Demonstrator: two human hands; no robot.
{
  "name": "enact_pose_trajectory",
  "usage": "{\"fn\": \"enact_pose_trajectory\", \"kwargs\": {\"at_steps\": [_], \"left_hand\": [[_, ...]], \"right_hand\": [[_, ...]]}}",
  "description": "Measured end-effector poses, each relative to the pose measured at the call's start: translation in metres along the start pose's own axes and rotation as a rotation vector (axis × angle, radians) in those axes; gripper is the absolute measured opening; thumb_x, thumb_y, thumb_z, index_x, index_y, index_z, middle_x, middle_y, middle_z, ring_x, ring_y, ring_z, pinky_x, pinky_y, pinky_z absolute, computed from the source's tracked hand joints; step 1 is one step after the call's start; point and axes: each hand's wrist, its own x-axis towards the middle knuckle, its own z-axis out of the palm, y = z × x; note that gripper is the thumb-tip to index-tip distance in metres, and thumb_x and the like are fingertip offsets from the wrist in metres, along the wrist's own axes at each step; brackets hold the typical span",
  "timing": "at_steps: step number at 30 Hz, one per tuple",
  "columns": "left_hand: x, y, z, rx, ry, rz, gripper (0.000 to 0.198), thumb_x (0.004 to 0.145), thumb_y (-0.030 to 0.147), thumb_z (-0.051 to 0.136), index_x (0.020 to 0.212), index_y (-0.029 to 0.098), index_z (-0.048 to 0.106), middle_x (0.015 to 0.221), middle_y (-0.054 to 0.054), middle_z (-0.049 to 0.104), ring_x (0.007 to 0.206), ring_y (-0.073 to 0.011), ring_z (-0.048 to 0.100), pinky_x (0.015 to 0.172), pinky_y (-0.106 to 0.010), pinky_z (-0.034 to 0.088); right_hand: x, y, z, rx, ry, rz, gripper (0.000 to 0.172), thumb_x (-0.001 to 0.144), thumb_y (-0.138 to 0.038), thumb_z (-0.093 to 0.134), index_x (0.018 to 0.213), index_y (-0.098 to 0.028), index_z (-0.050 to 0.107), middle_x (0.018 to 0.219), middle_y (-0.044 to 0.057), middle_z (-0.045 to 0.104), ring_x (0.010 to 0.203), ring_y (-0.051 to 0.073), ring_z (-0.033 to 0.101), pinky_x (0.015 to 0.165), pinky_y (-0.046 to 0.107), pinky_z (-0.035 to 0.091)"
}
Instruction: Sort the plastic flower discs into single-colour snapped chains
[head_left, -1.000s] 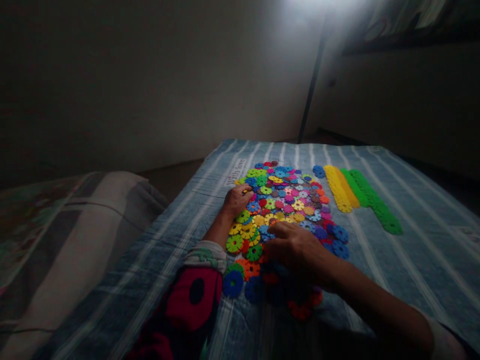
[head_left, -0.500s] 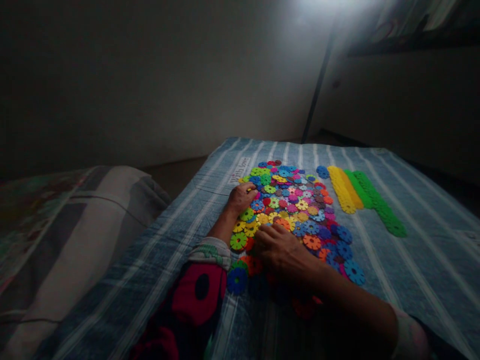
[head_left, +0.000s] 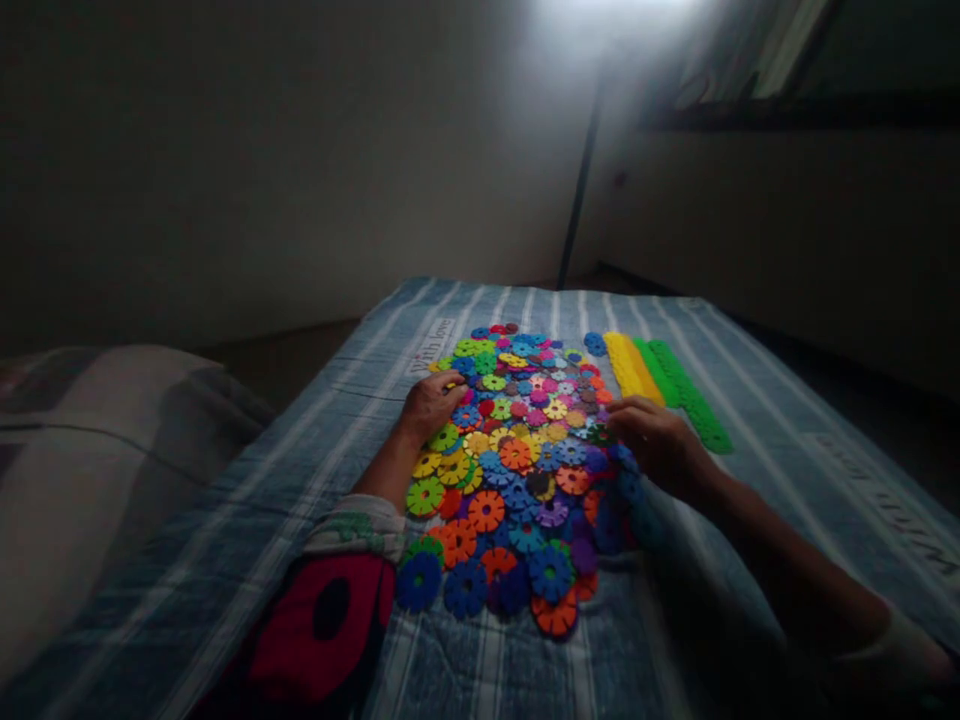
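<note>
Many-coloured notched plastic discs lie in a wide, overlapping spread on the striped cloth. At the left edge of this spread rests my left hand, its fingers curled and a small yellow disc showing at the fingertips. My right hand is over the right edge, fingers loosely bent and pointing left above the discs. I see no disc between those fingers, though their undersides are in shadow. Blue discs lie just below that hand.
Beyond my right hand, overlapping rows of yellow discs and green discs lie side by side, with blue discs near their far end. The striped cloth has printed lettering. A pale draped surface stands at the left.
My right hand has moved from the near middle of the discs to their right edge, uncovering the near discs. My left hand keeps its place; the view has swung right.
</note>
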Motion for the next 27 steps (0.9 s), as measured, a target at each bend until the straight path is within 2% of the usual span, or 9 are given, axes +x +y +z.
{"fn": "enact_pose_trajectory", "kwargs": {"at_steps": [3, 6, 10, 16, 19, 24, 27], "left_hand": [[0.003, 0.000, -0.002, 0.000, -0.004, 0.010, 0.031, 0.073, 0.039, 0.053, 0.090, 0.020, 0.071, 0.112, -0.006, 0.070, 0.111, -0.0221, 0.061, 0.103, -0.030, 0.042], [0.005, 0.000, -0.004, 0.002, 0.011, 0.001, 0.030, 0.070, 0.041, 0.055, 0.087, 0.022, 0.071, 0.113, -0.004, 0.070, 0.110, -0.0230, 0.061, 0.103, -0.030, 0.043], [0.005, 0.002, -0.006, 0.004, 0.024, -0.017, 0.029, 0.067, 0.041, 0.058, 0.086, 0.024, 0.072, 0.112, -0.002, 0.070, 0.109, -0.0242, 0.062, 0.103, -0.033, 0.044], [0.006, 0.000, -0.006, -0.007, 0.013, -0.021, 0.031, 0.067, 0.042, 0.057, 0.086, 0.022, 0.071, 0.112, -0.003, 0.070, 0.110, -0.0249, 0.061, 0.103, -0.033, 0.044], [0.007, -0.001, -0.005, -0.012, 0.020, -0.016, 0.030, 0.067, 0.041, 0.058, 0.086, 0.022, 0.071, 0.112, -0.003, 0.070, 0.109, -0.0250, 0.062, 0.103, -0.034, 0.044], [0.003, -0.001, -0.003, -0.013, 0.005, -0.003, 0.030, 0.069, 0.039, 0.057, 0.088, 0.021, 0.072, 0.111, -0.005, 0.071, 0.110, -0.0233, 0.062, 0.104, -0.033, 0.043], [0.001, 0.000, -0.002, -0.021, 0.000, 0.006, 0.027, 0.071, 0.036, 0.057, 0.088, 0.021, 0.071, 0.112, -0.004, 0.070, 0.111, -0.0224, 0.061, 0.104, -0.034, 0.042]], "right_hand": [[-0.015, 0.036, -0.034, -0.101, -0.015, 0.108, 0.026, 0.090, -0.025, 0.043, 0.076, -0.019, 0.063, 0.093, 0.009, 0.067, 0.086, 0.019, 0.062, 0.078, 0.032, 0.048], [-0.031, 0.067, -0.062, -0.199, -0.050, 0.202, 0.028, 0.089, -0.029, 0.042, 0.071, -0.020, 0.061, 0.085, 0.008, 0.065, 0.080, 0.019, 0.060, 0.074, 0.031, 0.047], [-0.050, 0.098, -0.083, -0.257, -0.102, 0.273, 0.032, 0.089, -0.031, 0.039, 0.064, -0.021, 0.058, 0.077, 0.006, 0.062, 0.074, 0.018, 0.058, 0.071, 0.030, 0.045], [-0.061, 0.116, -0.089, -0.308, -0.184, 0.325, 0.032, 0.087, -0.031, 0.039, 0.062, -0.020, 0.056, 0.069, 0.004, 0.057, 0.066, 0.016, 0.056, 0.064, 0.028, 0.043], [-0.064, 0.122, -0.087, -0.310, -0.209, 0.321, 0.032, 0.086, -0.031, 0.039, 0.063, -0.020, 0.058, 0.072, 0.005, 0.060, 0.068, 0.017, 0.058, 0.064, 0.028, 0.044], [-0.070, 0.127, -0.081, -0.359, -0.144, 0.334, 0.034, 0.087, -0.035, 0.039, 0.068, -0.021, 0.063, 0.075, 0.007, 0.063, 0.068, 0.019, 0.060, 0.065, 0.031, 0.046], [-0.066, 0.118, -0.072, -0.338, -0.109, 0.307, 0.029, 0.086, -0.034, 0.042, 0.073, -0.021, 0.065, 0.080, 0.008, 0.066, 0.070, 0.021, 0.061, 0.067, 0.033, 0.047]]}}
